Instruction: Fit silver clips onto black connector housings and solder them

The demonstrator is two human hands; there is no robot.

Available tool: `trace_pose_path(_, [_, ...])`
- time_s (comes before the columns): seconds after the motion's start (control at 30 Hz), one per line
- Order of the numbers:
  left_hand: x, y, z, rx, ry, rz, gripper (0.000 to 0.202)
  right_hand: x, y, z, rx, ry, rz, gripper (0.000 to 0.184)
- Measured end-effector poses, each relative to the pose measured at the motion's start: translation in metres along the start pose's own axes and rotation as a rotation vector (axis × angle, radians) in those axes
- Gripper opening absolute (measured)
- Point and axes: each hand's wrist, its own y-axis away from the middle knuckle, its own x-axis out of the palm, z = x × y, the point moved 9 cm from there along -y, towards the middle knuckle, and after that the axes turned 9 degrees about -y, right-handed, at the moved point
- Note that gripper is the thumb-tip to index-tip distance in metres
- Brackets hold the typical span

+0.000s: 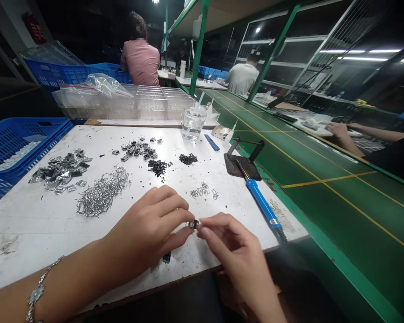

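Observation:
A small part (pixel 193 224), black with shiny metal, is pinched between the fingertips of my left hand (pixel 151 220), low over the front of the table. My right hand (pixel 237 240) has thumb and forefinger closed at the part's right side. Its exact kind is too small to make out. Beyond my hands lie a pile of bent wire clips (pixel 101 195), a smaller cluster of clips (pixel 200 190), small black pieces (pixel 158 167), more black bits (pixel 187 159) and shiny metal shells (pixel 65 170). Another black piece (pixel 167 257) shows partly beneath my left hand.
A soldering iron (pixel 261 202) leans on its black stand (pixel 244 166) at the right edge. At the back are a glass cup (pixel 192 123), a blue strip (pixel 212 142) and clear plastic trays (pixel 148 101). A blue crate (pixel 59 134) stands left. Other people sit farther off.

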Motion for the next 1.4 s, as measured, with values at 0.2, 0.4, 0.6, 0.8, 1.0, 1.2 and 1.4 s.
trace_pose_path(0.2, [0.012, 0.002, 0.055, -0.536, 0.462, 0.166, 0.015, -0.106, -0.019, 0.055, -0.526, 1.076, -0.228, 0.032])
trace_pose_path(0.4, [0.035, 0.022, 0.090, -0.886, 0.841, 0.278, 0.017, -0.122, -0.052, 0.010, -0.499, 1.534, 0.343, 0.046])
trace_pose_path(0.6, [0.052, 0.026, 0.094, -0.901, 1.077, 0.350, 0.027, -0.116, -0.047, 0.020, -0.613, 1.195, 0.315, 0.037])
trace_pose_path(0.8, [0.056, 0.026, 0.098, -0.870, 1.163, 0.350, 0.029, -0.122, -0.012, 0.048, -0.803, 0.608, -0.295, 0.028])
trace_pose_path(1.0, [0.058, 0.027, 0.104, -0.879, 1.182, 0.356, 0.022, -0.090, -0.003, 0.034, -0.592, -0.217, -0.440, 0.012])
trace_pose_path(1.2, [0.063, 0.028, 0.107, -0.878, 1.213, 0.393, 0.020, -0.057, -0.004, 0.045, -0.567, -0.376, -0.328, 0.021])
trace_pose_path(1.4, [0.065, 0.033, 0.105, -0.938, 1.213, 0.405, 0.015, -0.041, -0.002, 0.039, -0.567, -0.263, -0.195, 0.015])
